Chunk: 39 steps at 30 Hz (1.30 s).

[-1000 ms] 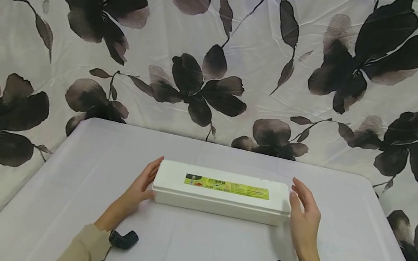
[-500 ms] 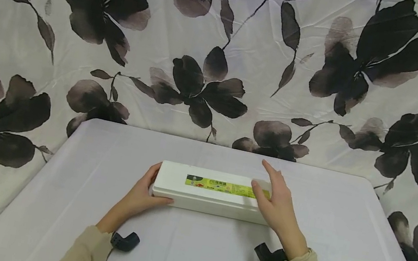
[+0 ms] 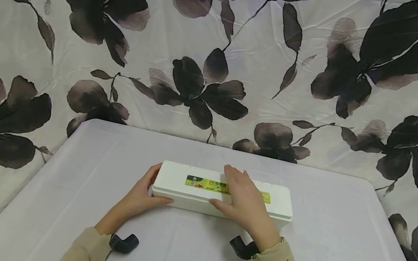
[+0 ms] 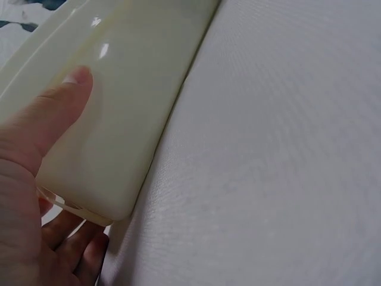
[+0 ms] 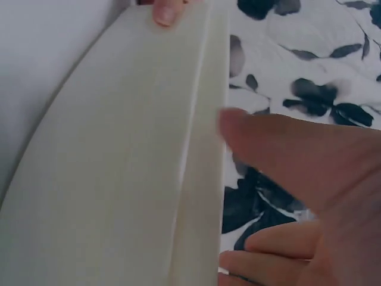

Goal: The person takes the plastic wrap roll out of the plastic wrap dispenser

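A long white cling film box [image 3: 171, 182] with a yellow-green label [image 3: 201, 183] lies lengthwise across the white table. My left hand [image 3: 138, 197] grips its left end, the thumb on the front face, as the left wrist view also shows with the box [image 4: 125, 119], and the other fingers round the end. Over the middle of the lid is my right hand [image 3: 248, 205], fingers extended across the label and partly hiding it. In the right wrist view its thumb [image 5: 238, 131] is right at the lid's front edge, with the fingers [image 5: 286, 244] beyond, relaxed.
The white table [image 3: 339, 247] has rounded back corners. Behind it hangs a white cloth [image 3: 268, 80] printed with dark flowers. Each wrist wears a black camera mount, on the left [image 3: 124, 243] and on the right [image 3: 243, 248].
My right hand has moved left from beside the box's right end to above the middle of its lid. My left thumb has slid onto the front face; the box has hardly moved.
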Motion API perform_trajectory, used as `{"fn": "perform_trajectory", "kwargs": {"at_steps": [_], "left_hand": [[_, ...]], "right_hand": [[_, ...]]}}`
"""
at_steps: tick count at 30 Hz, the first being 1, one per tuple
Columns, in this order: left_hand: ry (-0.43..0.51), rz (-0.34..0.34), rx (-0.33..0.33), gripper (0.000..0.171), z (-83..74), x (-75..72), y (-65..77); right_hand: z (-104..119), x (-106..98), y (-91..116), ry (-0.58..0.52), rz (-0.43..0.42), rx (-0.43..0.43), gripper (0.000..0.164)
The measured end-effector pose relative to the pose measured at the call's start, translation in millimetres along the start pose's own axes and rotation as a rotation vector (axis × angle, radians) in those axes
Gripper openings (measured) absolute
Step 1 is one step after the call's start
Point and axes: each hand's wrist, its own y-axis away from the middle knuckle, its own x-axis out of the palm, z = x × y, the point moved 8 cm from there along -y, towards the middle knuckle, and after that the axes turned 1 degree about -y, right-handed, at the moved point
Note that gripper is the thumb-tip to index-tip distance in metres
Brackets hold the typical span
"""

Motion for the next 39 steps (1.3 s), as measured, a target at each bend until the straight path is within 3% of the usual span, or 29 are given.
{"fn": "perform_trajectory", "kwargs": {"at_steps": [3, 7, 16, 24, 34, 39], "left_hand": [[0.006, 0.007, 0.001, 0.107, 0.3, 1.1, 1.0], [0.023, 0.009, 0.006, 0.106, -1.2, 1.9, 2.1], [0.020, 0.022, 0.009, 0.106, -1.8, 6.4, 0.7], [0.000, 0.013, 0.019, 0.104, -1.4, 4.6, 3.5], [-0.025, 0.010, 0.032, 0.104, -1.8, 1.3, 1.3], [-0.022, 0.017, 0.042, 0.102, -13.2, 2.2, 2.3]], "right_hand": [[3.6, 13.0, -1.3, 0.049, 0.082, 0.029, 0.091], [7.1, 22.1, -1.9, 0.106, 0.127, 0.052, 0.093], [17.9, 27.4, -2.2, 0.301, 0.047, 0.013, 0.092], [24.4, 26.1, -6.7, 0.331, -0.034, -0.036, 0.081], [19.6, 24.3, -9.3, 0.284, -0.023, -0.033, 0.085], [18.1, 25.6, -9.9, 0.295, -0.020, -0.031, 0.084]]}}
